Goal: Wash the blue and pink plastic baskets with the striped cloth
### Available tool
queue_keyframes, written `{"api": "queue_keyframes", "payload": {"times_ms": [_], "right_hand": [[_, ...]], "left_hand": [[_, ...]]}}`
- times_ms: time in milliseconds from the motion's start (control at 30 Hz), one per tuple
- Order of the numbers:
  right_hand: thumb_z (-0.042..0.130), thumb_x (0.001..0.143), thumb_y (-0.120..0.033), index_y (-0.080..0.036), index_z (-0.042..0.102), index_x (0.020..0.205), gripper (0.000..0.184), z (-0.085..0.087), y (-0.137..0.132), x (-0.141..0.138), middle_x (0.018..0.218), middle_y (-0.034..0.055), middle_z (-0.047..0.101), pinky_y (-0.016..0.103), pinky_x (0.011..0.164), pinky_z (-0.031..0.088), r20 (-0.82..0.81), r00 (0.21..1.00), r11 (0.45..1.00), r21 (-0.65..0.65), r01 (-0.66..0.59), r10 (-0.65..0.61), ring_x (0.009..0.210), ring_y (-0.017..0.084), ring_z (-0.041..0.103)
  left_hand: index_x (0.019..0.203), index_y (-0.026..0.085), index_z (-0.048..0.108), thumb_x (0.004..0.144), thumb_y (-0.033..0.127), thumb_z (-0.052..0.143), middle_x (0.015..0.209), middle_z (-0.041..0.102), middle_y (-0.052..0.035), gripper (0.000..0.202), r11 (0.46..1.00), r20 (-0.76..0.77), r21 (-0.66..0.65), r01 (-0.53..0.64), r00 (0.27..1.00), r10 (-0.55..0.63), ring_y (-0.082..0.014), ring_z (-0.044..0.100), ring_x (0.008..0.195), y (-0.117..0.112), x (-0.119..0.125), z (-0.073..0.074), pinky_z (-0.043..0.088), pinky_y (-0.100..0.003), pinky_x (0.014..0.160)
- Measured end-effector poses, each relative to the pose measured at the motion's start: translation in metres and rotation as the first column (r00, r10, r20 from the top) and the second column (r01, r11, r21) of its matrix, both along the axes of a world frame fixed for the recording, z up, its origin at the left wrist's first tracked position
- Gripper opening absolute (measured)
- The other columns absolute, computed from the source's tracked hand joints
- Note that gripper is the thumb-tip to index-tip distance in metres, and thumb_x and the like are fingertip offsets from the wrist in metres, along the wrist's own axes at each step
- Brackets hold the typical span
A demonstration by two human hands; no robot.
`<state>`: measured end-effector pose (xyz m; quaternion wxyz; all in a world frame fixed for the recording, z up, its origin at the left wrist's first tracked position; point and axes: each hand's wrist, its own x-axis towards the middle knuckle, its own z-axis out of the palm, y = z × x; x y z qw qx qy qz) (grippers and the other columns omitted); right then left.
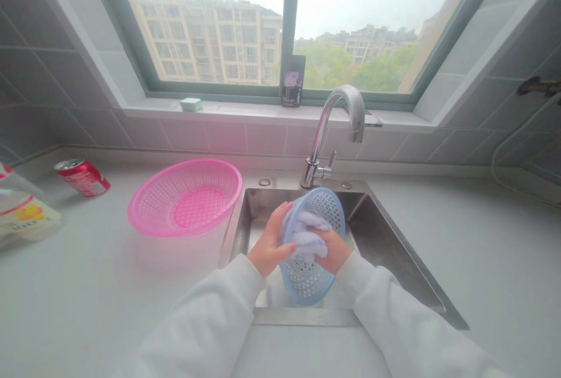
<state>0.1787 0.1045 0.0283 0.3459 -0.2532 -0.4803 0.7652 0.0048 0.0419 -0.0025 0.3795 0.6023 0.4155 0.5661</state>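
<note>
A light blue plastic basket (313, 281) with a pattern of holes is tilted on its side over the metal sink (390, 249), its opening turned to the right. My left hand (274, 240) grips its left side, thumb over the rim and fingers behind the wall. Inside the basket my right hand (333, 249) is closed on a pale white-lilac cloth (307, 232), which presses against the inner wall. The fingertips of my right hand are partly hidden by the cloth.
Left of the sink sits a pink basket (149, 203) on the white counter (105, 296). A red can (83, 178) and a plastic package (26, 211) lie farther left. The faucet (326, 127) arches behind the sink. On the sill stand a phone (293, 83) and a small pale green block (191, 104).
</note>
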Motion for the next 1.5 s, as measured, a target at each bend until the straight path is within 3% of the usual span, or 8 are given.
{"api": "queue_keyframes", "payload": {"times_ms": [167, 333, 567, 767, 967, 1167, 1333, 1500], "right_hand": [[0.088, 0.070, -0.049, -0.031, 0.076, 0.100, 0.037, 0.005, -0.001, 0.001, 0.089, 0.0023, 0.078, 0.041, 0.082, 0.061, -0.054, 0.999, 0.990, -0.138, -0.001, -0.006, 0.087, 0.027, 0.074], [0.088, 0.073, -0.045, -0.028, 0.076, 0.102, 0.036, 0.005, -0.005, -0.001, 0.100, 0.0012, 0.079, 0.038, 0.089, 0.060, -0.056, 0.997, 0.990, -0.134, 0.041, -0.049, 0.094, 0.023, 0.073], [0.095, 0.063, -0.029, -0.023, 0.077, 0.092, 0.035, 0.001, -0.007, 0.000, 0.098, 0.0041, 0.078, 0.049, 0.109, 0.047, 0.315, 0.947, 0.966, 0.222, -0.131, 0.056, 0.103, 0.029, 0.068], [0.089, 0.071, -0.045, -0.027, 0.073, 0.104, 0.040, 0.003, -0.008, -0.002, 0.103, 0.0025, 0.076, 0.041, 0.094, 0.055, 0.040, 0.999, 0.998, -0.057, 0.000, 0.002, 0.099, 0.025, 0.070], [0.094, 0.060, -0.027, -0.027, 0.077, 0.086, 0.031, -0.001, -0.007, -0.002, 0.094, 0.0038, 0.076, 0.051, 0.107, 0.047, 0.346, 0.935, 0.958, 0.232, -0.167, 0.079, 0.101, 0.031, 0.067], [0.082, 0.077, -0.047, -0.027, 0.070, 0.107, 0.038, 0.001, -0.005, -0.002, 0.106, 0.0039, 0.074, 0.045, 0.096, 0.054, 0.098, 0.995, 0.999, 0.047, -0.001, -0.003, 0.099, 0.027, 0.070], [0.089, 0.067, -0.025, -0.025, 0.077, 0.094, 0.030, -0.002, -0.004, 0.000, 0.099, 0.0047, 0.077, 0.051, 0.110, 0.045, 0.395, 0.912, 0.916, 0.315, -0.249, 0.112, 0.105, 0.031, 0.068], [0.089, 0.072, -0.041, -0.027, 0.073, 0.102, 0.037, 0.003, -0.007, 0.001, 0.105, 0.0041, 0.076, 0.047, 0.100, 0.052, 0.138, 0.990, 0.994, 0.106, -0.019, 0.004, 0.102, 0.028, 0.069]], "left_hand": [[0.148, 0.026, 0.057, 0.078, 0.064, 0.078, 0.173, 0.026, -0.0142, 0.082, 0.997, -0.033, -0.011, -0.075, 0.997, 0.075, -0.0444, 0.016, 0.163, -0.004, -0.004, 0.009, 0.012, -0.063, 0.131], [0.150, 0.029, 0.059, 0.088, 0.066, 0.066, 0.174, 0.031, -0.0086, 0.072, 0.997, 0.079, -0.071, -0.011, 0.997, 0.017, -0.0403, 0.016, 0.164, -0.001, -0.002, 0.009, 0.012, -0.058, 0.134], [0.145, 0.029, 0.065, 0.086, 0.069, 0.067, 0.166, 0.045, -0.0088, 0.071, 0.997, 0.175, -0.059, 0.042, 0.984, -0.031, -0.0414, 0.031, 0.158, -0.002, 0.002, 0.006, 0.026, -0.057, 0.131], [0.146, 0.029, 0.063, 0.088, 0.072, 0.064, 0.165, 0.047, -0.0075, 0.072, 1.000, 0.118, -0.007, 0.008, 0.993, -0.007, -0.0399, 0.031, 0.158, -0.003, 0.002, 0.008, 0.020, -0.057, 0.132], [0.142, 0.026, 0.066, 0.087, 0.068, 0.066, 0.163, 0.049, -0.0099, 0.069, 0.999, 0.153, -0.012, -0.043, 0.987, 0.044, -0.0409, 0.036, 0.156, -0.001, 0.001, 0.005, 0.029, -0.057, 0.129], [0.149, 0.025, 0.058, 0.087, 0.071, 0.064, 0.162, 0.051, -0.0109, 0.077, 0.997, 0.183, -0.012, -0.072, 0.980, 0.073, -0.0400, 0.041, 0.153, 0.000, 0.002, 0.004, 0.031, -0.058, 0.128], [0.142, 0.027, 0.065, 0.090, 0.067, 0.065, 0.162, 0.051, -0.0100, 0.066, 0.999, 0.124, 0.010, -0.046, 0.991, 0.044, -0.0405, 0.040, 0.154, -0.006, 0.002, 0.007, 0.027, -0.058, 0.130], [0.146, 0.028, 0.062, 0.090, 0.068, 0.063, 0.163, 0.050, -0.0094, 0.069, 0.995, 0.140, 0.067, -0.078, 0.988, 0.068, -0.0406, 0.038, 0.155, -0.006, 0.002, 0.010, 0.023, -0.059, 0.131]]}}
